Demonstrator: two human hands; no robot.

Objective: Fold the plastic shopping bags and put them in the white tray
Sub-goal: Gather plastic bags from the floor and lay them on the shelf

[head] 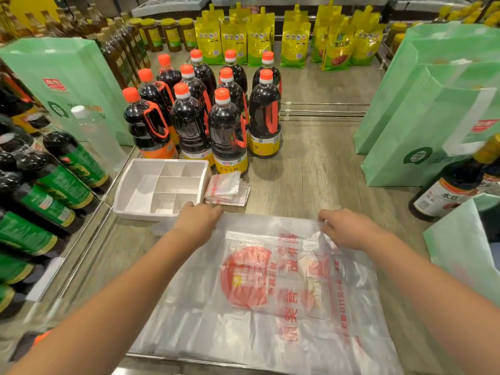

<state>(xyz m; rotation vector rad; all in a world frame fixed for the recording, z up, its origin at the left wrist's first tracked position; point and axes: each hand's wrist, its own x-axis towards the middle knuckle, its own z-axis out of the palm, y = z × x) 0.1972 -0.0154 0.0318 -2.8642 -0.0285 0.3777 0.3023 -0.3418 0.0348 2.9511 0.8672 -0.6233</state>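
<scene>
A clear plastic shopping bag (pixel 270 288) with red print lies spread flat on the wooden shelf in front of me. My left hand (pixel 197 220) holds its far left corner, fingers curled over the edge. My right hand (pixel 349 228) pinches the far right edge of the bag. The white tray (pixel 159 212) with several empty compartments stands just beyond my left hand. A small stack of folded bags (pixel 227 189) lies right of the tray.
Dark sauce bottles with orange caps (pixel 200 115) stand behind the tray. Green-labelled bottles (pixel 48 190) fill the left side. Green paper bags (pixel 433 104) stand at the right and another (pixel 70 82) at the back left. Yellow pouches (pixel 270 39) line the back.
</scene>
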